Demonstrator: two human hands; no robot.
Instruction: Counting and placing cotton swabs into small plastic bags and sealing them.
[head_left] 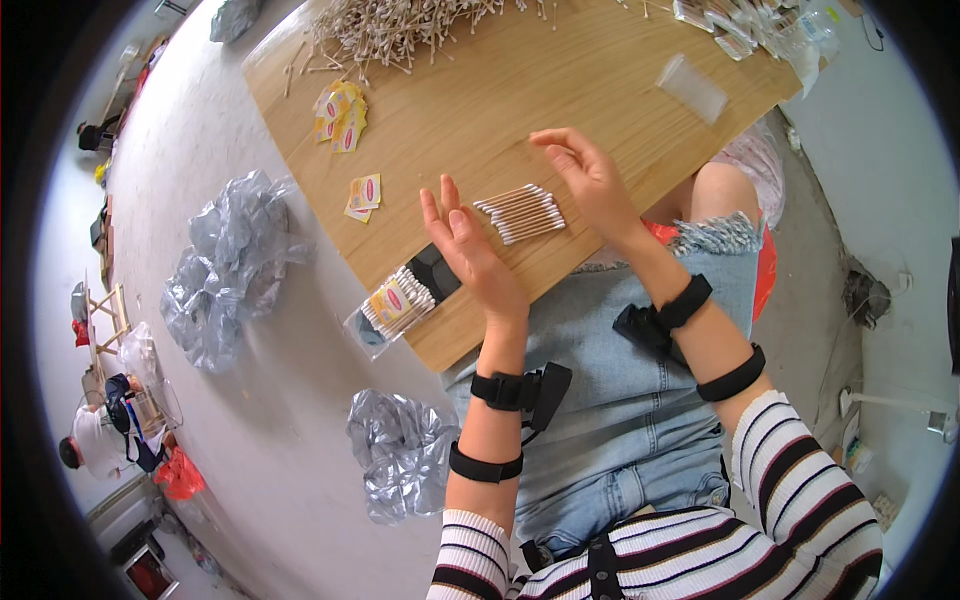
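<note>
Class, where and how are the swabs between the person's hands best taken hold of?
Probably grip the swabs by the bare middles of the outermost sticks, coming from above and squeezing across the row's far and near edges. They lie side by side, tips toward the left hand and right hand, so this should gather them without touching the cotton.

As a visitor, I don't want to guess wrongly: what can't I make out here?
In the head view:
Loose swab pile: far part, cut off by the upper edge.
Table: the patch behind the left hand, which hides it.
Distant person: what they handle, if anything; too small.
</note>
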